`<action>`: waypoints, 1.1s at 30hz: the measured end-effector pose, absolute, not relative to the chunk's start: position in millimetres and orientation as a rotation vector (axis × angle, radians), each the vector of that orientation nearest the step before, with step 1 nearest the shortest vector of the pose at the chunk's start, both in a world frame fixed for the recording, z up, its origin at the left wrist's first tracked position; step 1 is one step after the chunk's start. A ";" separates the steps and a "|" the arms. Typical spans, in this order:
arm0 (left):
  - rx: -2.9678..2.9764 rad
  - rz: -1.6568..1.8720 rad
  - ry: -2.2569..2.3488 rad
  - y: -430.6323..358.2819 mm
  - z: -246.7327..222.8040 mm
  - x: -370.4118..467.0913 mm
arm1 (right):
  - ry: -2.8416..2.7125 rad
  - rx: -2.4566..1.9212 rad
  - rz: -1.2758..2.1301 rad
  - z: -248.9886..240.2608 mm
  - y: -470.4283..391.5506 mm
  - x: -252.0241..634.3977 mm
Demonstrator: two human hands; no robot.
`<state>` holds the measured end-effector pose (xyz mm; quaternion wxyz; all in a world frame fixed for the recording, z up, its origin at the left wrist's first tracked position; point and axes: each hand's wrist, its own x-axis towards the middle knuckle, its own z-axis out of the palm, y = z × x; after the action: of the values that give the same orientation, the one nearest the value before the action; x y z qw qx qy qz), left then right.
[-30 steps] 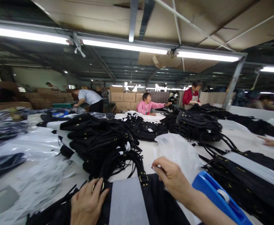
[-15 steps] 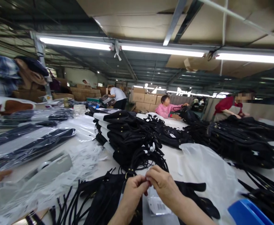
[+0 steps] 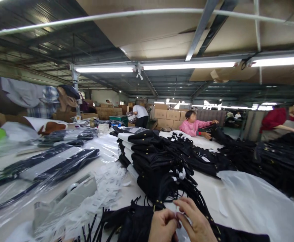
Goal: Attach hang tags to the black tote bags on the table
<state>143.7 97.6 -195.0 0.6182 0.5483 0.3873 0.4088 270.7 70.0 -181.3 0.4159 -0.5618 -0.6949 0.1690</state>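
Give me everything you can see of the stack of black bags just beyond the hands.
The stack of black bags is several soft, dull-black bags, fabric or leather by look, piled on the pale table, slumping unevenly. Small gold-coloured studs dot them; whitish bands show near their left ends. Dark straps trail at the near right, with some white wrapping. The left hand and right hand are in front; contact is unclear.

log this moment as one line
left hand and right hand: fingertips close together, over black bag; holding: unclear; ahead: stacked black bags; left: white labels
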 end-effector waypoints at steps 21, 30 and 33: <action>1.027 1.166 1.175 116.2 -195.2 112.6 | -1.622 -1.555 1.001 -166.0 78.6 231.7; 1.404 1.151 1.241 126.0 -203.7 96.4 | -1.828 -1.898 0.577 -152.2 93.0 235.6; 1.625 1.098 1.427 130.9 -216.6 94.7 | -1.904 -2.055 0.405 -155.2 98.3 237.4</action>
<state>94.7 130.9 -216.6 0.3507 0.6274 0.5510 0.4239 237.4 98.3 -155.2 0.1549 -0.7171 -0.6646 0.1414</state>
